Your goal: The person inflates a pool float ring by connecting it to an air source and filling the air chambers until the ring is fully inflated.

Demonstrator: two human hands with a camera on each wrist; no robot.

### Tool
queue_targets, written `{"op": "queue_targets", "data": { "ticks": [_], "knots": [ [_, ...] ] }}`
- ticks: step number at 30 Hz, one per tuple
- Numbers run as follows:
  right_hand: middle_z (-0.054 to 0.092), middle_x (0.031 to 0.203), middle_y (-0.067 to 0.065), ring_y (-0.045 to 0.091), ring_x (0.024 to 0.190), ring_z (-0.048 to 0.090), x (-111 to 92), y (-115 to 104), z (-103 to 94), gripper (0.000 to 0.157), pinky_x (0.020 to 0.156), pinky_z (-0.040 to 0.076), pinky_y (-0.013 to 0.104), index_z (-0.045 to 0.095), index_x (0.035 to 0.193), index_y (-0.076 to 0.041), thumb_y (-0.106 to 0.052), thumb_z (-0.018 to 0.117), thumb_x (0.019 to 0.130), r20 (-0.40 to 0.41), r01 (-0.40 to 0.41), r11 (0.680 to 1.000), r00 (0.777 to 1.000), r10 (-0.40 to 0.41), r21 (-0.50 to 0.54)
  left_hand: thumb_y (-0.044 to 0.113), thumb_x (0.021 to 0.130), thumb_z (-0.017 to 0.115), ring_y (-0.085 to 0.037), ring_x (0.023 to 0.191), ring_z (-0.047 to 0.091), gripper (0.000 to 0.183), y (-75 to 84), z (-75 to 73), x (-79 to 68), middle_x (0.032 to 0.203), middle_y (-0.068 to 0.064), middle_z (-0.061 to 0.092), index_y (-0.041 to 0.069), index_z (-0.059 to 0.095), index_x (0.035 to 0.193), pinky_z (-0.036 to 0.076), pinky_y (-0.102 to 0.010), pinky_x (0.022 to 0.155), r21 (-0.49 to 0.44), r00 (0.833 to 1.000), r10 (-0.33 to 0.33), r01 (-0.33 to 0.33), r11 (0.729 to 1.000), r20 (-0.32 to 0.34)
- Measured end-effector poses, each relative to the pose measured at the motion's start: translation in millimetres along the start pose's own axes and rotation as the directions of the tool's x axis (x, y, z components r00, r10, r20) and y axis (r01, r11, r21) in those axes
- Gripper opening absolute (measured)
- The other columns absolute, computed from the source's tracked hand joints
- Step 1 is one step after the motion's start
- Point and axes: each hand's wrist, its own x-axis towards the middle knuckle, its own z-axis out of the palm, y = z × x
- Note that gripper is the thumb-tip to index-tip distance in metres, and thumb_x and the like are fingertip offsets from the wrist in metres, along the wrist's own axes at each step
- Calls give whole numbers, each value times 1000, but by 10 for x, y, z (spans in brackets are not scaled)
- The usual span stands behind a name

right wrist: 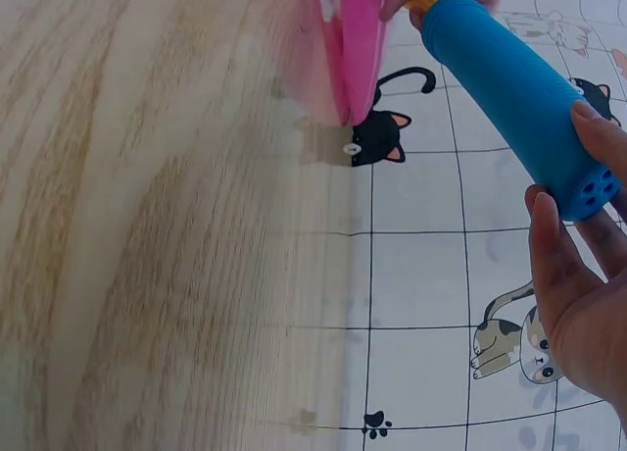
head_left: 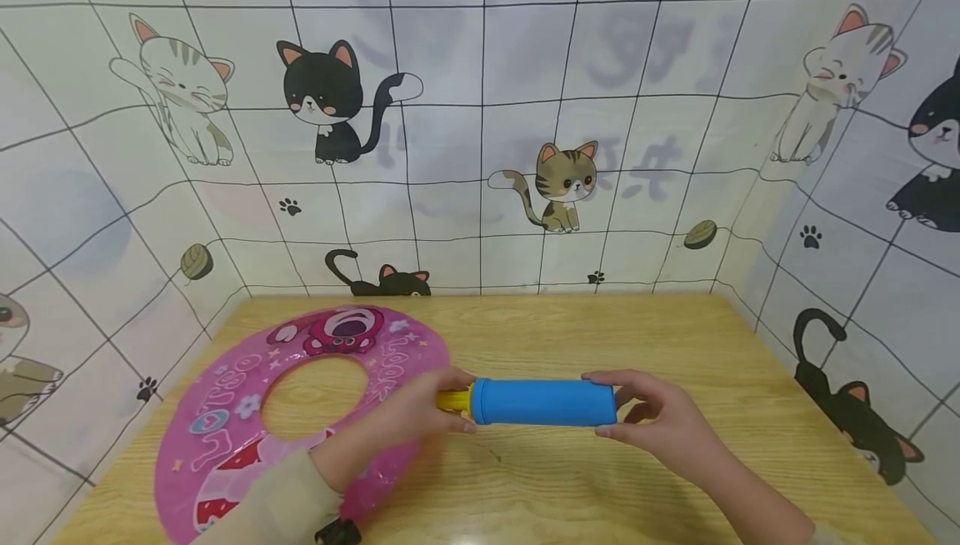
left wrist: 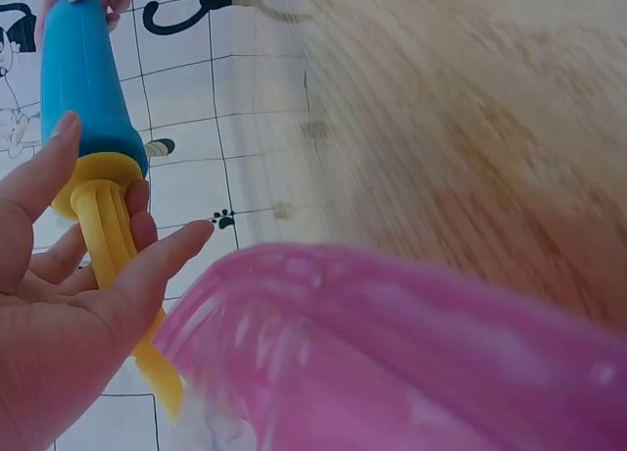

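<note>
A blue hand air pump with a yellow handle is held level above the table, between both hands. My left hand holds its yellow end, with thumb and fingers around the collar and handle. At the opposite end, my right hand pinches the blue barrel, thumb below and fingers above in the head view. Several small holes show in that end cap in the right wrist view. A pink swim ring, printed with a bear and letters, lies at the left, partly behind my left forearm.
The wooden table meets a wall sheet printed with cats and grid lines at the back and both sides. A small dark object shows at the bottom edge, by the left sleeve.
</note>
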Motion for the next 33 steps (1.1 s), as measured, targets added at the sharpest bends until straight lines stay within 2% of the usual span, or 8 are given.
{"op": "queue_targets", "data": {
  "ticks": [6,11,15,22,29,33],
  "knots": [
    [64,112,7,21,84,62,1,-15,10,52,66,56,31,65,125,-16,-14,84,76,15,31,999,999,-31,-7,17,82,80,-26,105,59,48,-2,15,-9,115,-6,65,3,62,125,50,-47,93,13,1000,-15,16,1000,-16],
    [64,117,4,19,84,61,-15,1,-67,51,64,56,32,65,125,-13,-11,83,77,40,128,992,991,-127,-23,12,81,80,-27,104,62,48,-41,0,-55,115,-9,66,3,62,125,53,-42,89,-15,1000,-7,6,1000,-14],
    [64,120,-3,17,85,62,-57,17,-204,52,65,56,32,64,126,-13,-7,82,77,31,160,986,987,-158,-49,9,80,81,-27,104,63,52,-66,-45,-97,118,-12,65,4,61,128,55,-36,85,-19,999,-47,46,999,-17],
    [62,123,-7,17,86,62,-142,51,-449,55,65,56,31,61,130,-10,-3,80,79,27,173,980,985,-171,-96,14,80,82,-27,111,59,53,-109,-147,-153,122,-7,64,9,62,128,52,-39,91,-2,993,-114,114,994,-30],
    [60,124,-10,16,87,63,-219,89,-627,58,67,57,30,58,132,-6,3,78,79,-3,168,977,986,-170,-128,9,80,81,-27,106,62,51,-194,-217,-190,119,-9,65,4,61,127,54,-36,88,-31,993,-114,113,993,-43],
    [60,126,-11,15,88,63,-274,96,-730,59,70,56,28,56,134,-3,6,76,79,-24,155,978,987,-160,-141,12,81,80,-28,109,61,48,-234,-235,-220,117,-7,66,4,62,124,51,-42,93,-26,994,-103,102,994,-40]
  ]
}}
